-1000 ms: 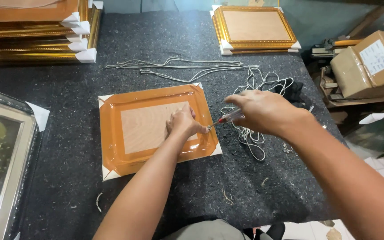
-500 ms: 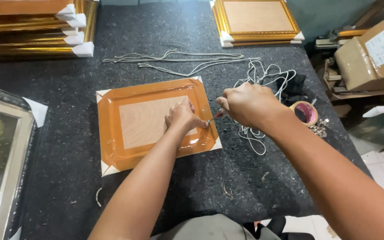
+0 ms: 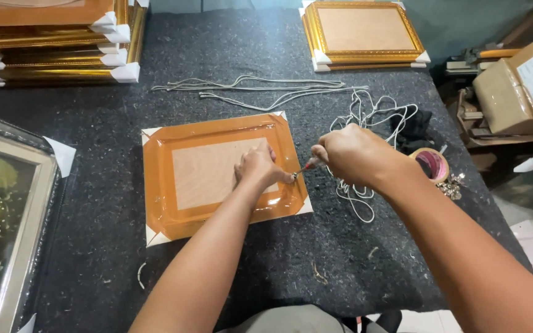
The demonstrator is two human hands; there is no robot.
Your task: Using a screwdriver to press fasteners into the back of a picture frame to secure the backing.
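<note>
A dark felt-covered table carries stacked gold frames at the upper left, another frame at the top, loose cords and tape; boxes stand at the right. At centre lies an orange frame, back up. The left hand presses loosely curled on its right edge, while the right hand is closed around a small tool whose tip meets that edge.

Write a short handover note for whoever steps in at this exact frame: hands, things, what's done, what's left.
Left hand: pressed flat on the back of the orange-wrapped picture frame, fingertips at its right edge.
Right hand: grips a small screwdriver-like tool, tip at that same edge.
Nearby: loose white cord, tape roll, small metal hardware to the right.
Done: frame lies face down, corners protected.
Left: no cord on it yet; whether the fitting is seated cannot be seen.
</note>
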